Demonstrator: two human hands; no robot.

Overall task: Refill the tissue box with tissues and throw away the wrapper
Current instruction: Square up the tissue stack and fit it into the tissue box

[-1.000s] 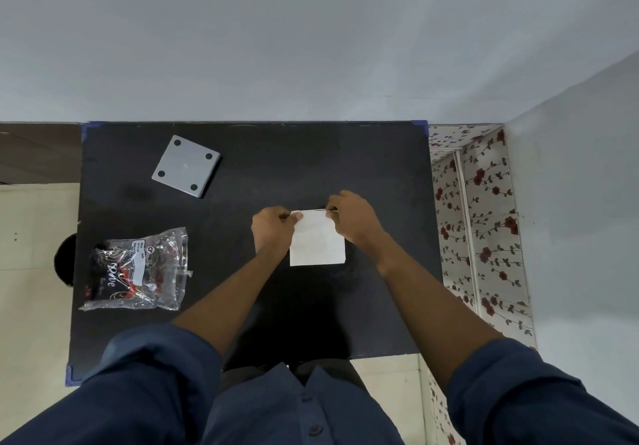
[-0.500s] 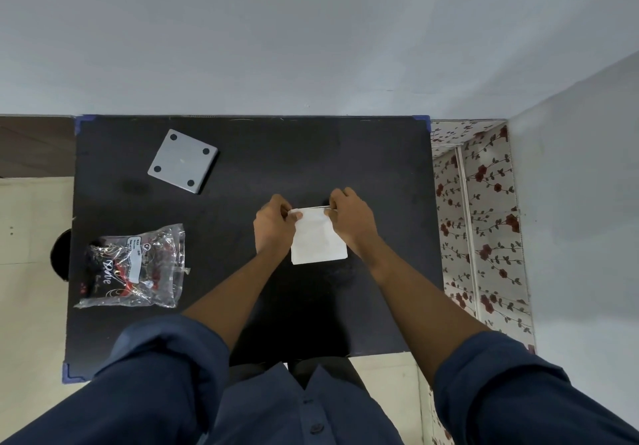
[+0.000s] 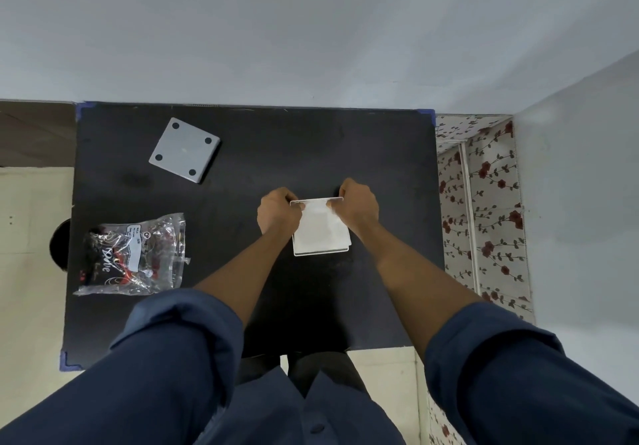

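At frame centre, the left hand [image 3: 278, 213] and right hand [image 3: 358, 208] pinch the far corners of the white tissue stack [image 3: 321, 228], which looks light, soft and best gripped at its edges.

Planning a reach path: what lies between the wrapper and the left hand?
Head view: only bare black table lies between the wrapper and the left hand.
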